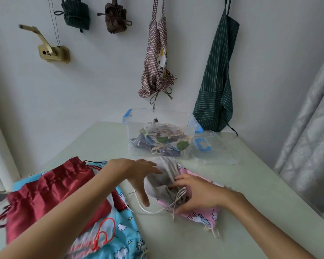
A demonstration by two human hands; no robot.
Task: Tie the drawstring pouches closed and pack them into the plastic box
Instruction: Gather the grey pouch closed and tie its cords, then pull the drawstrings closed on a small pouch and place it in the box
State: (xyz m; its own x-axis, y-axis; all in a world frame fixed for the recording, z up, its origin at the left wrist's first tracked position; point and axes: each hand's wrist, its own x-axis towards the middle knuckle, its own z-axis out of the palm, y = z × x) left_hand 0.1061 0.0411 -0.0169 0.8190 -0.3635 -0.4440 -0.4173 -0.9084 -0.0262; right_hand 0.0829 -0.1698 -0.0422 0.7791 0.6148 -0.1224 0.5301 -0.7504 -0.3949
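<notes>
Head view: at the far side of your pale green table point(241, 184) stands the clear plastic box point(158, 133) with blue latches, its lid off. Inside it lie several tied pouches point(163, 142), grey-blue and leaf-printed ones with twine cords, heaped on the bottom. The clear lid point(214, 150) lies flat just right of the box, touching it.

Near you, the grey drawstring pouch point(162, 177) lies on top of a pink printed pouch point(200, 214), just this side of the box. Your right hand point(195, 193) rests on the grey pouch's gathered mouth, fingers curled and pinching the fabric where its white cord point(151, 210) comes out; the cord loops loose across the table towards the left. Your left hand point(138, 176) hovers over the left edge of the grey pouch, fingers spread and straight, thumb pointing down, holding nothing.

At the near left lie a dark red satin pouch point(45, 195) and a blue cloud-printed pouch point(123, 230) with a red cord.
</notes>
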